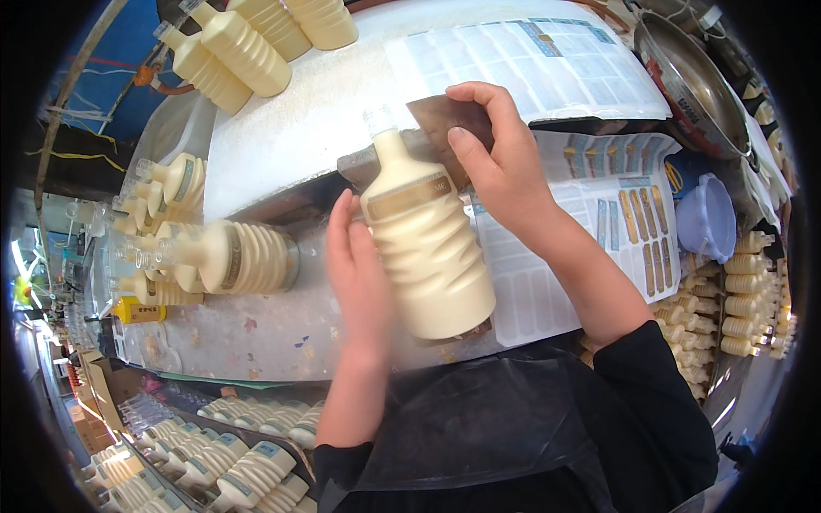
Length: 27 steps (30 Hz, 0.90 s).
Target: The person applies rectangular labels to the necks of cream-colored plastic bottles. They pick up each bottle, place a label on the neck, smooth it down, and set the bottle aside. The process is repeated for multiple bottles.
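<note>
In front of me a cream bottle [432, 278] with wavy ridges and a clear neck lies tilted, its neck pointing away. A gold-brown band label [410, 198] runs across its shoulder. My right hand [505, 158] pinches a flat, dark brown square piece [449, 124] between thumb and fingers, beside the bottle's neck. Along the bottle's left side is my left hand [355, 265], fingers stretched out and somewhat blurred; whether it touches the bottle I cannot tell. A dark support [359, 168] shows partly behind the bottle's neck.
Label sheets [530, 291] lie right of the bottle, with another sheet [547, 73] on the raised white board [299, 128]. Several cream bottles [231, 256] lie at left; others [244, 51] stand at the back. A lavender bucket [705, 218] and metal pan [693, 81] are at right.
</note>
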Each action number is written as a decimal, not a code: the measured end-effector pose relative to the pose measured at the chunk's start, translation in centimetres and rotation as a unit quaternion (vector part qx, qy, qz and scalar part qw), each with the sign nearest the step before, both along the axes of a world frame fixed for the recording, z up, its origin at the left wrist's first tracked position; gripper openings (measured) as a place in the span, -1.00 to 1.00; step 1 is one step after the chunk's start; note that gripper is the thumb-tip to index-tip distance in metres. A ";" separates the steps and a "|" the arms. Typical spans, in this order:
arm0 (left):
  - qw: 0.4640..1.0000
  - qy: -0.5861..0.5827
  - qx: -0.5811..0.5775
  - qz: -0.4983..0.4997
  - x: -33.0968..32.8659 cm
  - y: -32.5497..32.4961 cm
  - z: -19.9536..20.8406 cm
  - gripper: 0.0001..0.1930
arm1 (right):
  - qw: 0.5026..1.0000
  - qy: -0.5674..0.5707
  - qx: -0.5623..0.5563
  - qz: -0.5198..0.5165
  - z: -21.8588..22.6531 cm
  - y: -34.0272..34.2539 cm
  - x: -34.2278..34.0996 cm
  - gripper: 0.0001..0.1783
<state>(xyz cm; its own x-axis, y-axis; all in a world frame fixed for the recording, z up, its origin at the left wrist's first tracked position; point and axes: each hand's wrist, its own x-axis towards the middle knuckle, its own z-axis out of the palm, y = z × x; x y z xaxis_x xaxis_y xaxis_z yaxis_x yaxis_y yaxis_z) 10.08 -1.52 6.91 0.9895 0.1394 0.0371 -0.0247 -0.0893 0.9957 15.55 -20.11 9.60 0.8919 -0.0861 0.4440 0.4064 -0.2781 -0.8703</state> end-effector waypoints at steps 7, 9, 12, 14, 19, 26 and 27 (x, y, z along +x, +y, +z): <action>0.941 -0.046 0.313 -0.122 -3.0 -0.9 0.6 0.01 | 0.999 0.036 0.004 -0.002 -2.4 0.6 -0.3 -0.60; 0.938 -0.059 0.320 -0.115 -2.9 -0.9 0.1 0.03 | 0.999 0.027 -0.006 -0.026 -3.5 0.0 -0.1 -0.60; 0.942 -0.061 0.311 -0.108 -2.8 -1.0 0.1 0.07 | 0.999 0.050 -0.004 -0.017 -3.6 -0.2 -0.1 -0.61; 0.947 -0.058 0.299 -0.106 -2.7 -1.1 0.2 0.09 | 1.000 0.009 -0.021 -0.020 -4.2 -0.3 0.2 -0.62; 0.957 -0.044 0.266 -0.103 -2.4 -1.1 0.2 0.12 | 1.000 -0.011 -0.026 -0.011 -4.6 -0.7 0.3 -0.62; 0.976 0.009 0.193 -0.096 -2.3 -0.7 -0.3 0.18 | 0.998 0.019 0.059 0.022 -2.3 -1.3 -1.7 -0.59; 0.977 0.007 0.189 -0.095 -2.2 -0.7 -0.5 0.18 | 0.998 0.030 0.026 0.044 -2.1 -1.1 -2.1 -0.60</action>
<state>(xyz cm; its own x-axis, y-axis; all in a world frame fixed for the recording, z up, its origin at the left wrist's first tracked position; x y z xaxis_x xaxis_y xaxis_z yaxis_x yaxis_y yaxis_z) 7.89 -2.17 6.38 0.9970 -0.0683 0.0377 -0.0643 -0.4465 0.8925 13.45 -21.26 7.45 0.9218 -0.0279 0.3866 0.3741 -0.1975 -0.9061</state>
